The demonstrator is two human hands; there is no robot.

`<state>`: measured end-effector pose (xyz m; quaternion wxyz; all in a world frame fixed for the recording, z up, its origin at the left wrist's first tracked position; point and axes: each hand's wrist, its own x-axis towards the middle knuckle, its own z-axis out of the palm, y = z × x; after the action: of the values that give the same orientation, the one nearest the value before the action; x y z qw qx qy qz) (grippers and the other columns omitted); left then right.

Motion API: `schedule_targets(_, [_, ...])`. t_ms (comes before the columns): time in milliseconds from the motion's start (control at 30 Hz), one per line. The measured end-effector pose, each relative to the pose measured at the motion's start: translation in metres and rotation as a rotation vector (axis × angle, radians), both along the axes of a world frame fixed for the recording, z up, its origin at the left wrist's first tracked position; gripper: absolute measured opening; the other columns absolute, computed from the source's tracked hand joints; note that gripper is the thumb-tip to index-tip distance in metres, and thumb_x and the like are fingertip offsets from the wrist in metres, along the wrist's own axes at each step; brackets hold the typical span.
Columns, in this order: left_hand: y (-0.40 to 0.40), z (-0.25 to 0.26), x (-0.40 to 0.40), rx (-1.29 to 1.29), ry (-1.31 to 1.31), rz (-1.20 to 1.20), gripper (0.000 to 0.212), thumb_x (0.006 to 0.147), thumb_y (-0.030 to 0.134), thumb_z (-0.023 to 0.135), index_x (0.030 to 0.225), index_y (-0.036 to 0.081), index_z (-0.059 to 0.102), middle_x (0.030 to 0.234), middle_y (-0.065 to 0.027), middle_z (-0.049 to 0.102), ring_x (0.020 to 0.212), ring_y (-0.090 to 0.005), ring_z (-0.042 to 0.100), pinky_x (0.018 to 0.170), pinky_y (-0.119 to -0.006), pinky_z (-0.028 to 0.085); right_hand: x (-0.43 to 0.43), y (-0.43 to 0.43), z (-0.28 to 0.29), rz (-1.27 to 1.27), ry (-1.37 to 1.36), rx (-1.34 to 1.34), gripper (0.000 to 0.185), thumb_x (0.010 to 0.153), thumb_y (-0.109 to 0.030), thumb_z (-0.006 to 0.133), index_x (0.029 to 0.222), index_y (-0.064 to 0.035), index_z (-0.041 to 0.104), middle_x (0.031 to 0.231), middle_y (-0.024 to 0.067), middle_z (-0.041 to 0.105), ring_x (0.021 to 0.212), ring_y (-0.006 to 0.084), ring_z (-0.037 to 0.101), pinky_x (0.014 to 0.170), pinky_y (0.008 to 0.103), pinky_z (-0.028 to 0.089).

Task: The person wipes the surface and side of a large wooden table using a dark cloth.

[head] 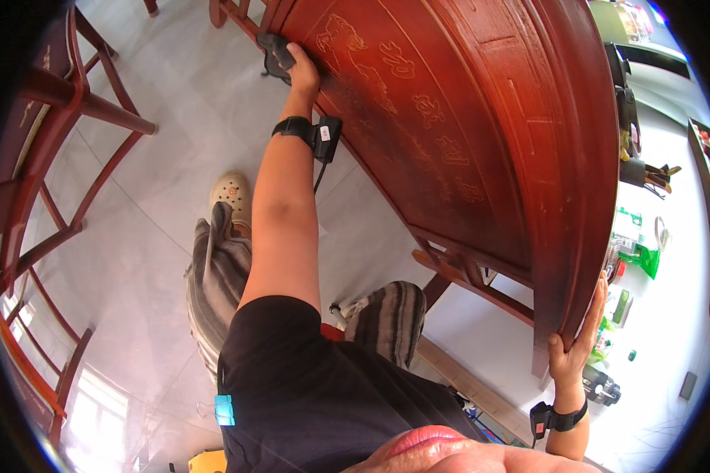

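In my left hand (pixel 303 74) is a bunched dark grey cloth (pixel 275 56), held at the edge of a carved reddish-brown wooden panel (pixel 384 118). The panel is the side of a wooden table and bears a carved animal figure and carved characters. My left arm stretches forward over the floor. My right hand (pixel 571 360) lies against the table's thick curved wooden rim (pixel 559 148), thumb on the near side and fingers extended along it. Nothing shows in that hand's grasp. Each wrist has a black strap with a small box.
The bright tabletop (pixel 657 331) carries a green package (pixel 642 257), a dark bottle (pixel 602 385) and a dark holder with tools (pixel 633 171). Dark red wooden chairs (pixel 118 121) stand at left on the grey tiled floor (pixel 154 195). A lower shelf (pixel 473 328) sits under the panel.
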<state>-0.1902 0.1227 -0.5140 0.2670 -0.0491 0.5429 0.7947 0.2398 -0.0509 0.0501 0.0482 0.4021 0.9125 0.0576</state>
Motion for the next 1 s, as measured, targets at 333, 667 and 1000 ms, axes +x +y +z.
schedule_targets(333, [-0.038, 0.020, 0.138, 0.309, -0.635, -0.168, 0.104, 0.091, 0.077, 0.029, 0.158, 0.002, 0.004, 0.164, -0.0187, 0.010, 0.150, -0.0335, 0.016, 0.122, -0.043, 0.018, -0.003, -0.003, -0.001, 0.005, 0.022, 0.002, 0.095, 0.089, -0.058, 0.059, 0.153, 0.0044, 0.025, 0.157, 0.0266, 0.030, 0.147, 0.0414, 0.027, 0.119, 0.0488, 0.020])
schedule_targets(667, [-0.089, 0.116, 0.353, 0.395, -0.841, -0.580, 0.107, 0.089, 0.082, 0.025, 0.158, 0.004, 0.006, 0.164, -0.0143, 0.015, 0.148, -0.0306, 0.022, 0.121, -0.040, 0.019, 0.001, -0.003, -0.003, 0.003, 0.023, 0.026, 0.093, 0.087, -0.051, 0.062, 0.153, 0.0045, 0.027, 0.156, 0.0255, 0.031, 0.147, 0.0402, 0.028, 0.120, 0.0476, 0.020])
schedule_targets(1000, [-0.021, 0.114, 0.184, 0.221, -0.375, -0.090, 0.096, 0.096, 0.067, 0.043, 0.160, 0.010, 0.000, 0.165, -0.0171, 0.003, 0.151, -0.0322, 0.010, 0.121, -0.043, 0.014, 0.001, -0.003, -0.002, -0.015, 0.007, 0.033, 0.095, 0.088, -0.057, 0.060, 0.153, 0.0029, 0.027, 0.156, 0.0254, 0.032, 0.146, 0.0410, 0.029, 0.119, 0.0487, 0.022])
